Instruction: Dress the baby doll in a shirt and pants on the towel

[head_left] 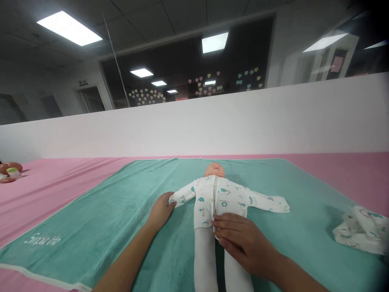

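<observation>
Left fingers: the fingers (168, 201) of the left hand (160, 211) are laid over a sleeve end; whether it is gripped cannot be told.
Right fingers: the fingers (226, 227) of the right hand (244, 243) are extended, not clenched, and are pressed flat on the lower front of the garment.
Doll: a baby doll (214, 170) with a smooth, peach-coloured vinyl head is laid on its back, arms spread, head toward the far edge of the towel and legs toward the near edge.
Garment: a soft white sleepsuit (206, 200) with small teal and coral prints is worn by the doll; a central opening is seen down the front, and the legs are covered in plain white.
Towel: a teal plush towel (282, 184) with a pale border and white script lettering is spread beneath the doll, across the middle of the counter.
Second garment: a crumpled printed white cloth (361, 229) is placed near the towel's right edge.
Counter: a pink cloth-covered counter (63, 190) is seen around the towel, with a small reddish object (10, 172) at its far left corner, too small to identify.
Room: a white partition (194, 125) stands along the far edge, and beyond it a dark window (182, 61) is decorated with paper hearts (209, 81) under ceiling panel lights (69, 28).
</observation>
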A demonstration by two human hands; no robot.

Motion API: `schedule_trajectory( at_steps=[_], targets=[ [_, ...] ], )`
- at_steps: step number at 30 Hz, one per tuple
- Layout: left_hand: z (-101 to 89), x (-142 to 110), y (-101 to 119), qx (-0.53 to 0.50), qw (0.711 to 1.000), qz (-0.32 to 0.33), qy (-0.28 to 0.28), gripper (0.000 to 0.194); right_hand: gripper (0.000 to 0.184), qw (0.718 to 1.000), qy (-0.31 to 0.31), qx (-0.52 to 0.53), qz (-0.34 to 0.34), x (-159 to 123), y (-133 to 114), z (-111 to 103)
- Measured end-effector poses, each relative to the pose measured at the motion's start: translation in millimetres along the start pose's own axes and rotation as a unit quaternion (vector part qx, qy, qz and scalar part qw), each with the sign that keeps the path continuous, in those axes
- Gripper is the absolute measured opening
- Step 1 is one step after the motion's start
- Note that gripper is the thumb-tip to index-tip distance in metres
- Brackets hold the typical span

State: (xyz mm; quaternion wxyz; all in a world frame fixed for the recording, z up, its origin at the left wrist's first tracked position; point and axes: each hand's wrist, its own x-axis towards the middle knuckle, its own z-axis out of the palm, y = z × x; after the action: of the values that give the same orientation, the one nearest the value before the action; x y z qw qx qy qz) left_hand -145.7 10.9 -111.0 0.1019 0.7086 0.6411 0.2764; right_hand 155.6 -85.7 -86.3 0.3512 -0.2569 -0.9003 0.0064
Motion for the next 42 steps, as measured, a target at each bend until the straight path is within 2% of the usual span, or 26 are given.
schedule_trajectory(
  at_steps=[3, 5, 7, 9, 13, 15, 19, 24, 26, 28, 33, 37, 40, 42],
  targets=[
    [-1.1, -1.9, 3.1, 0.021, 0.998, 0.037, 0.05, 0.033, 0.025, 0.991, 0.053, 0.05, 0.111, 0.3, 1.4, -3.7],
    [-0.4, -4.8, 8.3, 0.027, 0.993, 0.062, 0.094, 0.03, 0.025, 0.965, 0.121, 0.068, 0.223, -0.2, 8.9, -8.1],
    [1.6, -10.1, 17.9, 0.015, 0.99, 0.081, 0.111, 0.027, 0.03, 0.931, 0.156, 0.062, 0.324, -2.4, 22.3, -12.4],
    [4.2, -17.5, 31.9, -0.012, 0.991, 0.105, 0.077, 0.027, 0.038, 0.909, 0.128, 0.043, 0.394, -7.1, 39.2, -14.6],
    [7.9, -33.5, 61.6, -0.078, 0.986, 0.134, -0.063, 0.03, 0.05, 0.884, 0.03, 0.043, 0.465, -19.1, 65.6, -9.7],
    [9.0, -38.4, 69.6, -0.122, 0.978, 0.129, -0.109, 0.033, 0.05, 0.876, 0.028, 0.057, 0.479, -21.5, 69.0, -4.1],
    [13.4, -41.5, 68.9, -0.189, 0.965, 0.087, -0.159, 0.052, 0.045, 0.867, 0.082, 0.127, 0.475, -18.0, 63.4, 8.9],
    [23.2, -41.1, 74.4, -0.226, 0.954, 0.083, -0.181, 0.082, 0.037, 0.819, 0.146, 0.314, 0.457, -15.1, 61.5, 19.7],
    [28.0, -37.7, 84.8, -0.24, 0.95, 0.079, -0.183, 0.089, 0.043, 0.799, 0.168, 0.39, 0.427, -15.4, 64.4, 18.5],
    [34.4, -30.9, 97.2, -0.249, 0.95, 0.07, -0.175, 0.093, 0.052, 0.79, 0.19, 0.425, 0.399, -16.5, 68.9, 14.3],
    [57.3, -8.4, 120.1, -0.283, 0.943, 0.079, -0.157, 0.088, 0.062, 0.819, 0.202, 0.356, 0.403, -24.5, 85.4, 1.9],
    [71.2, -3.7, 122.8, -0.282, 0.947, 0.089, -0.127, 0.078, 0.065, 0.847, 0.153, 0.309, 0.403, -33.3, 98.1, -5.5],
    [72.4, -8.6, 120.9, -0.264, 0.954, 0.081, -0.116, 0.071, 0.065, 0.866, 0.112, 0.28, 0.398, -37.8, 105.3, -14.2],
    [70.4, -11.8, 120.1, -0.252, 0.958, 0.073, -0.117, 0.068, 0.057, 0.879, 0.094, 0.242, 0.401, -40.2, 108.8, -21.4]
  ],
)
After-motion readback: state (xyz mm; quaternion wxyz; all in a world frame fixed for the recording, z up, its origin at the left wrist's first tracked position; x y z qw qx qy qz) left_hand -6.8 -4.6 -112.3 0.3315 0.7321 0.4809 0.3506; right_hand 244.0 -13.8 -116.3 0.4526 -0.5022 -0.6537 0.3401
